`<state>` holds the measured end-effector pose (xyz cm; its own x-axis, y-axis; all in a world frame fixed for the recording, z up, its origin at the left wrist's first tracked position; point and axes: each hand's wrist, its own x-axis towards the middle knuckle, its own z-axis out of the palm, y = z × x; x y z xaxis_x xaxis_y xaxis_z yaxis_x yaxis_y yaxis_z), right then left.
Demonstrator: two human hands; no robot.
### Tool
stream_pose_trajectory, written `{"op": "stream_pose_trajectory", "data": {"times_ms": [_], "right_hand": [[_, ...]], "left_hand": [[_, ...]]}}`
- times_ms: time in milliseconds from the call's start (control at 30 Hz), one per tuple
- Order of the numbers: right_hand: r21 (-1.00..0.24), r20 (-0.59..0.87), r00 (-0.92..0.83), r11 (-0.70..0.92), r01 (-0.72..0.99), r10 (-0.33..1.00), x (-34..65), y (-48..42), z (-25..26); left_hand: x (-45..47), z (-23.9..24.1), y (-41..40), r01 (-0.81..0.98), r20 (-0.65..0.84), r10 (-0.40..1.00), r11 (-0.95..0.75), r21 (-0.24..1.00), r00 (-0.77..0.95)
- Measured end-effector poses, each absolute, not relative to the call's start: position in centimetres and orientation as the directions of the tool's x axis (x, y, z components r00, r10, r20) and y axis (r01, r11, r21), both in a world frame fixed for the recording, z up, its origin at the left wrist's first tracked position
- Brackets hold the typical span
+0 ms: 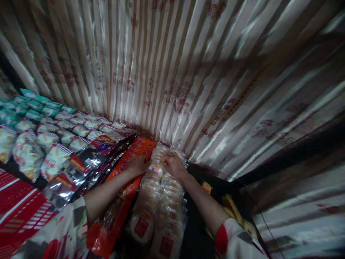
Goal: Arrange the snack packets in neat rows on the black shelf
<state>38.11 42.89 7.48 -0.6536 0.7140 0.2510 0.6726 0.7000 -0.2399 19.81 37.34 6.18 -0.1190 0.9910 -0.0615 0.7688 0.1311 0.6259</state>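
Both my hands reach forward to a stack of clear packs of round pale buns point(159, 201) with red labels. My left hand point(138, 164) has its fingers curled round the top bun pack point(155, 169) at its left side. My right hand point(173, 163) grips the same pack from the right, fingers closed over it. Orange-red packets point(129, 158) lie directly left of the buns, under my left forearm.
A striped satin curtain point(172, 72) hangs close behind the goods. Rows of white snack bags point(51, 140) and green packets point(32, 104) fill the left. Shiny dark foil packs point(86, 165) lie between them and the orange packets. Yellow-wrapped items point(231, 208) sit right of my forearm.
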Motion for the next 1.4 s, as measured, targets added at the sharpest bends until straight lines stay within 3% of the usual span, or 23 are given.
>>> {"op": "stream_pose_trajectory", "data": {"times_ms": [167, 300, 500, 633, 733, 833, 1000, 1167, 1400], "right_hand": [[-0.261, 0.259, -0.636, 0.687, 0.678, 0.727, 38.1, 42.7, 7.5], [-0.276, 0.299, -0.630, 0.697, 0.662, 0.717, 38.4, 42.1, 7.7], [-0.260, 0.279, -0.716, 0.768, 0.586, 0.640, 38.6, 40.7, 8.2], [-0.251, 0.238, -0.712, 0.750, 0.613, 0.661, 38.2, 40.3, 8.1], [-0.244, 0.239, -0.679, 0.720, 0.650, 0.694, 37.9, 40.2, 8.0], [-0.230, 0.222, -0.674, 0.710, 0.666, 0.704, 37.7, 40.1, 8.1], [-0.205, 0.230, -0.686, 0.723, 0.659, 0.691, 37.6, 40.1, 8.0], [-0.246, 0.257, -0.665, 0.713, 0.656, 0.701, 37.7, 39.8, 8.0], [-0.259, 0.308, -0.691, 0.756, 0.601, 0.654, 38.5, 38.8, 8.1]], "left_hand": [[20.1, 7.0, 36.3, 0.765, -0.151, 0.988, 0.102, 0.636, -0.006], [20.4, 6.3, 36.6, 0.697, -0.107, 0.994, 0.092, 0.711, -0.023], [20.5, 4.6, 37.2, 0.404, 0.006, 0.994, 0.039, 0.914, -0.109], [21.0, 4.3, 37.4, 0.297, -0.003, 0.988, 0.048, 0.954, -0.152], [20.9, 4.5, 36.9, 0.381, 0.026, 0.981, 0.051, 0.923, -0.193], [20.2, 5.1, 35.9, 0.592, 0.069, 0.963, 0.102, 0.799, -0.259], [19.3, 5.5, 34.4, 0.728, -0.091, 0.993, 0.120, 0.674, -0.080], [19.8, 4.7, 34.2, 0.677, -0.119, 0.986, 0.167, 0.717, -0.117], [20.4, 3.5, 34.5, 0.516, 0.004, 0.988, 0.076, 0.853, -0.152]]}}
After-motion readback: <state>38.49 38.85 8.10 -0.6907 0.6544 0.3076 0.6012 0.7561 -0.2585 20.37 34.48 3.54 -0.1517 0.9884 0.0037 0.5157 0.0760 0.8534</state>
